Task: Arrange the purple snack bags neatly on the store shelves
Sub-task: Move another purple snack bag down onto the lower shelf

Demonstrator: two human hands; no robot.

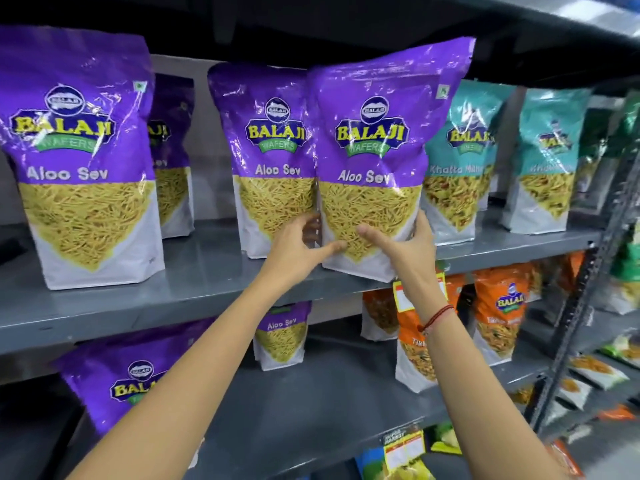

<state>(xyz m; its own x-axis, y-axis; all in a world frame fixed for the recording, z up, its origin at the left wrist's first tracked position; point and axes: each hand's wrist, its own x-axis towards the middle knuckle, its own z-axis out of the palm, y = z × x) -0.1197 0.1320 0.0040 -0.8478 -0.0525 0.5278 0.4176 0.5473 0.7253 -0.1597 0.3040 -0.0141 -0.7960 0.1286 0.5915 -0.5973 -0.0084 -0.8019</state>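
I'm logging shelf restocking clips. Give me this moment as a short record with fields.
held item: purple Aloo Sev bag, tilted, at the upper shelf edge
left hand: on the bag's lower left side
right hand: on its lower right side
neighbours: another purple bag left, teal bag right
lower shelf: orange bags

Upper shelf (207,271): held bag (377,161) stood at front edge between both hands, left hand (298,247) and right hand (405,247) at its lower sides. Second bag (266,150) just left, slightly behind. Khatta bags (460,157) right.
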